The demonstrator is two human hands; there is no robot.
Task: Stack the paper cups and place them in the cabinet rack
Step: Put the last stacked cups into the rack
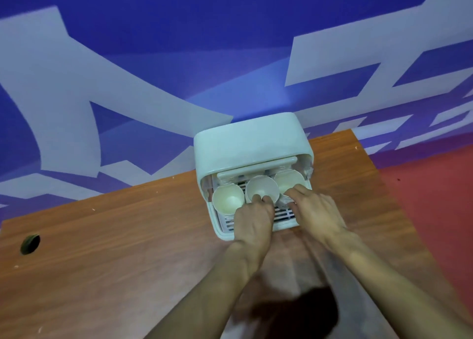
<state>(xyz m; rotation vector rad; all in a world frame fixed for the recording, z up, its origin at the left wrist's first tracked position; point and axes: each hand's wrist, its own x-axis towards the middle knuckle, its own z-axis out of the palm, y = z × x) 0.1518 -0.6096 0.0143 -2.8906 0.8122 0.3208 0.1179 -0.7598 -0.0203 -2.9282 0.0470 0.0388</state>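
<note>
Cups (262, 189) sit mouth-up in the rack (284, 217), which is drawn out of the white cabinet (245, 139) at the far edge of the bench (128, 249). We count three across: a left cup (227, 198), a middle cup (261, 185) and a right cup (288, 180). Stacked rims show below the left and right ones, but we cannot tell how many cups are nested in each.

Our left hand (253, 218) has its fingers curled over the near rim of the middle cup, gripping it. Our right hand (317, 210) reaches to the right cup, fingers bent over its near rim and thumb against its side, holding it. We count two hands, one rack and one cabinet. The left cup stands untouched, just beside the left hand.
</note>
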